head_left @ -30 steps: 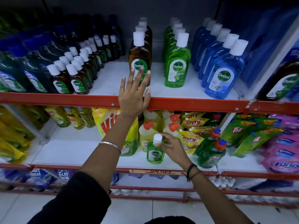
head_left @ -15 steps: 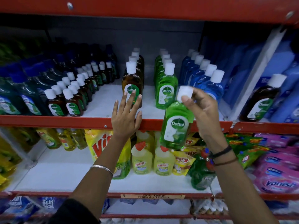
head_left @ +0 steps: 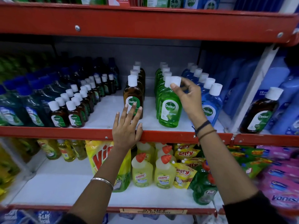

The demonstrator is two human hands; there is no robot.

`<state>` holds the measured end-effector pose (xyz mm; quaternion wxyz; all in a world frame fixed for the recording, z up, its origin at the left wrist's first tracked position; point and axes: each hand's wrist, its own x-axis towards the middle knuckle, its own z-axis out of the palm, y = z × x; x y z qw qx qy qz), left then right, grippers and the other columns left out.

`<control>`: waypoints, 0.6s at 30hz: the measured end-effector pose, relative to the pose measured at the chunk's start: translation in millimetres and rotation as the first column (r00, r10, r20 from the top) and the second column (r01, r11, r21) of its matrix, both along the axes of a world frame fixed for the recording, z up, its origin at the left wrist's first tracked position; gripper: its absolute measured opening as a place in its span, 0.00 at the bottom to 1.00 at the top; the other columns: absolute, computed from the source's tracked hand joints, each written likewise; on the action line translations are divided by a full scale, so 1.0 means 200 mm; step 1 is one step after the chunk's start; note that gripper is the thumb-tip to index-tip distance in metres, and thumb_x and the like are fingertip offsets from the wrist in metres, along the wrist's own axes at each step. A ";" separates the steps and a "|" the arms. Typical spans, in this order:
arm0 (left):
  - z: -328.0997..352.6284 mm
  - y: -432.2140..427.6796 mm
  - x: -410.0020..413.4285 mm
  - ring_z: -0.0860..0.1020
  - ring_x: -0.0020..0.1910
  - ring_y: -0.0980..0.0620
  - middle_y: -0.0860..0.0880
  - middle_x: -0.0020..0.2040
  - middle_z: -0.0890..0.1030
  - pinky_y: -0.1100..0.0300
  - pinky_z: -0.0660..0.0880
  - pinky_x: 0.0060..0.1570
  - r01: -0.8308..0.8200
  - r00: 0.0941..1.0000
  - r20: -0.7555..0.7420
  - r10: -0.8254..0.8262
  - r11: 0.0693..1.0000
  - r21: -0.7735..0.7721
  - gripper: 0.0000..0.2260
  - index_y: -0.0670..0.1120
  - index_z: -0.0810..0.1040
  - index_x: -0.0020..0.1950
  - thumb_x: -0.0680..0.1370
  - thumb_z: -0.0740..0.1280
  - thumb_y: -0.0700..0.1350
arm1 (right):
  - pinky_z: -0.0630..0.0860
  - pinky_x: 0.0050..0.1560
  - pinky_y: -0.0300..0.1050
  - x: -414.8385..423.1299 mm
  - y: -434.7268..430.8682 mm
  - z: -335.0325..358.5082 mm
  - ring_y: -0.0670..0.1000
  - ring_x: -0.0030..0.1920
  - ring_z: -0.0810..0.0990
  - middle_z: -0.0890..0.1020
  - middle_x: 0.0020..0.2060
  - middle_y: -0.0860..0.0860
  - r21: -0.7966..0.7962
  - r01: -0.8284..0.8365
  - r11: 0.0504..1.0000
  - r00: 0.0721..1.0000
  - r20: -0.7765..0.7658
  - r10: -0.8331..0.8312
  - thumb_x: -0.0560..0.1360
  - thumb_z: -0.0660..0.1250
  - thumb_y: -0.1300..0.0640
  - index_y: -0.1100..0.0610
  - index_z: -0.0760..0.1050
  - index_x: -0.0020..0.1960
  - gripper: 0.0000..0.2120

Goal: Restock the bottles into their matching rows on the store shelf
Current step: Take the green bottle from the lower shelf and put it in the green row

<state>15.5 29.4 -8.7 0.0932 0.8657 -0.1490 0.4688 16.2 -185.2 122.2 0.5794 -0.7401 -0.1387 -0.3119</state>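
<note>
A green Dettol bottle (head_left: 169,109) with a white cap stands on the white middle shelf, at the front of the green bottle row (head_left: 161,75). My right hand (head_left: 189,97) pinches its cap from the right side. Left of it is a row of brown Dettol bottles (head_left: 132,96); right of it is a row of blue Dettol bottles (head_left: 210,104). My left hand (head_left: 127,126) lies flat with spread fingers over the red shelf edge (head_left: 64,132), its fingertips in front of the first brown bottle, holding nothing.
Small brown bottles (head_left: 74,115) fill the shelf's left part. A red beam (head_left: 145,21) of the upper shelf hangs overhead. A white divider post (head_left: 252,88) and a large brown bottle (head_left: 260,112) stand to the right. Yellow Harpic bottles (head_left: 142,173) sit on the shelf below.
My right hand lifted the green bottle from the lower shelf up to the middle shelf and set it at the front of the green row. My left hand stayed on the shelf edge.
</note>
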 end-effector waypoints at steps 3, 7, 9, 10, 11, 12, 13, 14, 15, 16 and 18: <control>0.00 0.00 0.00 0.66 0.74 0.43 0.45 0.73 0.71 0.41 0.67 0.67 0.001 1.000 -0.002 -0.001 1.000 -0.003 0.23 0.50 0.64 0.75 0.80 0.54 0.51 | 0.79 0.50 0.54 0.02 0.02 -0.04 0.50 0.44 0.79 0.84 0.50 0.55 -0.008 0.007 1.000 1.000 -0.030 -0.007 0.71 0.71 0.51 0.56 0.80 0.57 0.17; 0.00 0.00 -0.01 0.66 0.74 0.43 0.45 0.73 0.71 0.41 0.67 0.67 0.001 1.000 -0.019 -0.001 1.000 -0.012 0.23 0.50 0.64 0.75 0.81 0.54 0.52 | 0.79 0.54 0.57 0.02 0.03 -0.08 0.55 0.48 0.81 0.85 0.51 0.53 0.012 0.003 1.000 0.999 -0.052 -0.002 0.69 0.72 0.49 0.54 0.80 0.57 0.18; 0.00 -0.01 -0.01 0.66 0.74 0.43 0.45 0.73 0.71 0.41 0.67 0.67 0.004 1.000 -0.025 -0.005 1.000 -0.015 0.23 0.50 0.64 0.75 0.81 0.54 0.51 | 0.79 0.54 0.55 0.00 0.03 -0.07 0.55 0.49 0.81 0.84 0.51 0.52 -0.001 -0.006 1.000 0.998 -0.061 0.006 0.70 0.72 0.51 0.53 0.79 0.57 0.16; 0.00 -0.01 -0.02 0.66 0.74 0.43 0.45 0.73 0.71 0.41 0.67 0.67 0.005 1.000 -0.028 -0.005 1.000 -0.016 0.23 0.50 0.64 0.75 0.81 0.54 0.51 | 0.79 0.53 0.53 -0.01 0.03 -0.07 0.54 0.49 0.81 0.84 0.52 0.52 -0.018 -0.011 1.000 0.998 -0.066 0.010 0.71 0.72 0.52 0.54 0.79 0.58 0.16; 0.01 -0.01 -0.02 0.66 0.74 0.43 0.45 0.73 0.71 0.41 0.67 0.67 0.006 0.999 -0.032 -0.006 1.000 -0.017 0.22 0.50 0.64 0.75 0.81 0.54 0.51 | 0.79 0.52 0.49 -0.01 0.03 -0.06 0.53 0.48 0.81 0.84 0.52 0.51 -0.043 -0.011 0.999 0.998 -0.068 0.008 0.71 0.72 0.52 0.54 0.78 0.59 0.17; 0.01 -0.01 -0.02 0.66 0.74 0.43 0.45 0.73 0.70 0.41 0.67 0.67 0.006 0.999 -0.033 -0.007 1.000 -0.018 0.22 0.50 0.64 0.75 0.81 0.53 0.51 | 0.79 0.51 0.44 -0.03 0.01 -0.06 0.50 0.48 0.81 0.83 0.51 0.50 -0.065 -0.006 0.998 0.998 -0.066 0.002 0.72 0.72 0.52 0.55 0.78 0.61 0.19; 0.01 -0.01 -0.02 0.66 0.74 0.42 0.45 0.73 0.71 0.41 0.67 0.67 0.006 0.999 -0.031 -0.007 1.000 -0.017 0.22 0.49 0.65 0.75 0.81 0.54 0.51 | 0.78 0.49 0.38 -0.05 -0.01 -0.06 0.45 0.47 0.81 0.82 0.50 0.49 -0.070 0.004 0.998 0.998 -0.058 -0.008 0.72 0.72 0.52 0.55 0.77 0.62 0.20; 0.01 -0.01 -0.02 0.67 0.73 0.42 0.45 0.73 0.71 0.41 0.67 0.67 0.007 1.000 -0.027 -0.007 1.000 -0.016 0.22 0.49 0.65 0.75 0.81 0.54 0.51 | 0.76 0.48 0.33 -0.07 -0.03 -0.05 0.41 0.46 0.80 0.82 0.49 0.48 -0.055 0.015 0.998 0.999 -0.043 -0.017 0.72 0.71 0.52 0.56 0.76 0.62 0.20; 0.01 -0.01 -0.02 0.67 0.73 0.42 0.44 0.73 0.71 0.41 0.67 0.67 0.006 1.000 -0.019 -0.006 1.000 -0.015 0.22 0.49 0.66 0.75 0.81 0.54 0.51 | 0.75 0.47 0.31 -0.10 -0.06 -0.05 0.37 0.45 0.79 0.81 0.48 0.46 -0.025 0.031 0.999 0.999 -0.017 -0.031 0.73 0.71 0.53 0.56 0.75 0.62 0.19; 0.01 -0.02 -0.02 0.67 0.73 0.42 0.44 0.72 0.72 0.41 0.67 0.67 0.005 1.000 -0.010 -0.005 1.000 -0.014 0.22 0.48 0.66 0.74 0.81 0.54 0.51 | 0.75 0.47 0.31 -0.14 -0.10 -0.05 0.36 0.45 0.79 0.81 0.48 0.45 0.010 0.056 0.998 0.998 0.020 -0.056 0.74 0.70 0.54 0.56 0.75 0.62 0.18; 0.01 -0.02 -0.02 0.67 0.73 0.42 0.43 0.71 0.72 0.41 0.67 0.66 0.003 1.000 0.005 -0.003 1.000 -0.013 0.21 0.48 0.67 0.74 0.81 0.53 0.51 | 0.75 0.48 0.33 -0.21 -0.20 -0.04 0.37 0.46 0.78 0.81 0.48 0.46 0.076 0.125 0.989 0.984 0.117 -0.134 0.76 0.68 0.56 0.58 0.75 0.61 0.15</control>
